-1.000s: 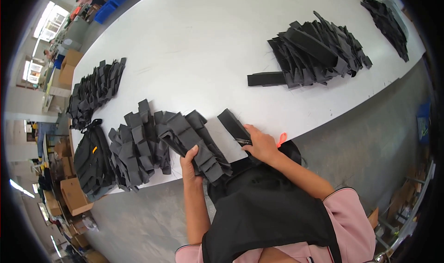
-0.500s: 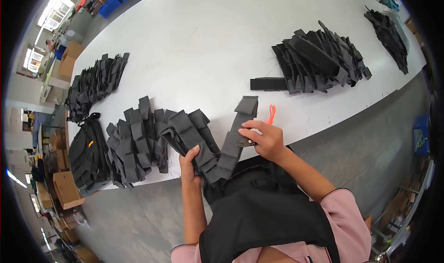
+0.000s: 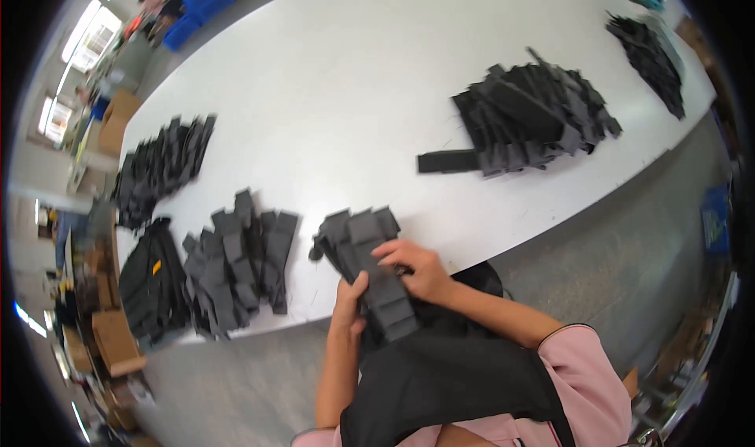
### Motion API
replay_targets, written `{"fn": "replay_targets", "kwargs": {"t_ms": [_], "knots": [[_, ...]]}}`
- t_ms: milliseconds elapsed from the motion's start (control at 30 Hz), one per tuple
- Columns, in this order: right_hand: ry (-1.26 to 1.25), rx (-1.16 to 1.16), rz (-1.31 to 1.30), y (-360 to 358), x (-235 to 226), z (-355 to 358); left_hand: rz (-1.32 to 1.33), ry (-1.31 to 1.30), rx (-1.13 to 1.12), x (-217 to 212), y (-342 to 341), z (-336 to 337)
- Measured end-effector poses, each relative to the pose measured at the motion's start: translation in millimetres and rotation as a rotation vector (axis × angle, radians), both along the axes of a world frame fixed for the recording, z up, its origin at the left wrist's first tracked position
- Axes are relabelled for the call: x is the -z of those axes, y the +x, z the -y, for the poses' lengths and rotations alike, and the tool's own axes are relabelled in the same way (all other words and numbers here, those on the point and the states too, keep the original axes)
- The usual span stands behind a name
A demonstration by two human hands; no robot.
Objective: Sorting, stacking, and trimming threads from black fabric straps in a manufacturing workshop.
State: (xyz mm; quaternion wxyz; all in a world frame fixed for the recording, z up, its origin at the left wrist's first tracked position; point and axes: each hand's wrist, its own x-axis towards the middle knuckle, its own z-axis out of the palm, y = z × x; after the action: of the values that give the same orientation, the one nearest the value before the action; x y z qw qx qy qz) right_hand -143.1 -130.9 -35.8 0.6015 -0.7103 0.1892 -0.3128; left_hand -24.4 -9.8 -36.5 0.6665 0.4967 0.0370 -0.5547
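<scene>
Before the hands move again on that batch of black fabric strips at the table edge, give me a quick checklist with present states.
1. Right hand on top of the fanned batch of black fabric strips: ok.
2. Left hand gripping the batch's near end: ok.
3. Batch fully on the white table: not ok, its near end overhangs the edge.
4. Batch apart from the neighbouring row of black strips: ok.
5. Strip edges aligned: cannot tell.

Black fabric pieces (image 3: 370,274) hide the left hand's (image 3: 348,305) fingertips.
</scene>
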Motion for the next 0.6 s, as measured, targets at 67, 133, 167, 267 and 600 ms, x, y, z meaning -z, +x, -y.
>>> {"fn": "replay_targets", "kwargs": {"t_ms": [67,133,167,267,600], "knots": [[-0.132,-0.054,0.011,5.2,-2.3,-5.7,-0.006,-0.002,0.023,4.0,-1.1,-1.8],[-0.195,-0.044,0.002,7.8,-4.3,-1.2,-0.034,-0.009,0.014,-1.3,3.4,0.4],[-0.245,-0.069,-0.005,6.9,-5.5,2.1,-0.078,0.003,-0.013,3.9,7.6,3.5],[-0.358,0.043,-0.014,-7.4,-10.7,18.9,0.021,-0.027,0.023,-18.1,5.0,32.1],[0.188,0.378,-0.193,-106.0,1.3,58.4,1.704,-0.201,0.776,-89.3,41.1,166.8]]}}
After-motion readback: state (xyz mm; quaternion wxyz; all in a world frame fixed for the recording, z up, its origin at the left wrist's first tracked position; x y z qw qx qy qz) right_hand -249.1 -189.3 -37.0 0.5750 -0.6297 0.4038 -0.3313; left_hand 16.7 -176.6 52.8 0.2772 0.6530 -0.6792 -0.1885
